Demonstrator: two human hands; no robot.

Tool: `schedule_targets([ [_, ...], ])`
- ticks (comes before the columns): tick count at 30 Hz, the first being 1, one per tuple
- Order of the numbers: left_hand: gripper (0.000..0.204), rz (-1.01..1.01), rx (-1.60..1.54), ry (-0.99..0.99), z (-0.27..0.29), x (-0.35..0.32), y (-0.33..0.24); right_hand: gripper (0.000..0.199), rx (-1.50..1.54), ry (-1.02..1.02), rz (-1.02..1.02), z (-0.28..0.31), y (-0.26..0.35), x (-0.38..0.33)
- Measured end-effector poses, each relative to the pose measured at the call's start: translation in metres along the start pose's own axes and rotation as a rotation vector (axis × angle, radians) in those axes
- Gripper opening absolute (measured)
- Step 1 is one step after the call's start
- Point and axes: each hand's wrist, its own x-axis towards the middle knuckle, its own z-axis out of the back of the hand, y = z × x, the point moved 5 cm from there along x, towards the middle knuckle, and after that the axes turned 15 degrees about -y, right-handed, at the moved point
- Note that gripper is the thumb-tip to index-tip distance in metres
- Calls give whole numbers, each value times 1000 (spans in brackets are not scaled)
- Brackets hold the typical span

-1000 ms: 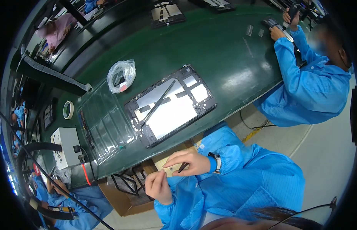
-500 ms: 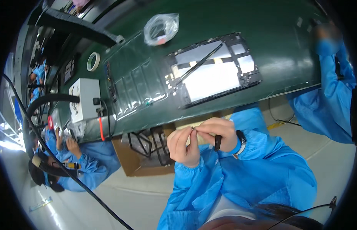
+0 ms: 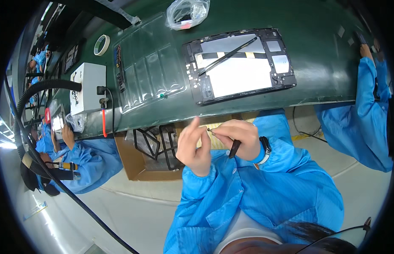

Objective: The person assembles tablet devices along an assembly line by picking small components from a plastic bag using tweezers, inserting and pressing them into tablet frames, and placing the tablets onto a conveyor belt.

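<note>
In front of my chest, my right hand (image 3: 242,136) pinches a small dark part (image 3: 209,129) between thumb and fingertips; its kind is too small to make out. A black stick-like tool (image 3: 234,149) also pokes out from under that hand's curled fingers. Just left of the pinched part is my left hand (image 3: 192,149), fingers apart, slightly blurred and holding nothing visible. Beyond both hands, an opened tablet body (image 3: 243,76) with a black frame and pale inner panels lies on the green bench (image 3: 315,55). Across it rests a long, slim dark tool (image 3: 228,56).
Left of the tablet lies a clear plastic tray (image 3: 152,74), with a bagged coil (image 3: 187,15) behind it. A white box (image 3: 89,88) with a hose and a tape roll (image 3: 101,45) stand farther left. Below the bench edge, a carton (image 3: 137,169) holds black frames. Co-workers sit on both sides.
My left fingers have come away from the right fingertips and spread apart, moving slightly left. The small part stays in my right pinch. The whole view has shifted a little.
</note>
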Motion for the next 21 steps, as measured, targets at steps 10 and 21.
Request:
schedule_targets([
  [10, 11, -360, 384, 66, -6, 69, 86, 20, 107, 93, -181, 9, 4, 7],
  [21, 29, -584, 273, 357, -41, 116, 9, 22, -449, 197, 139, 92, -1, 150],
])
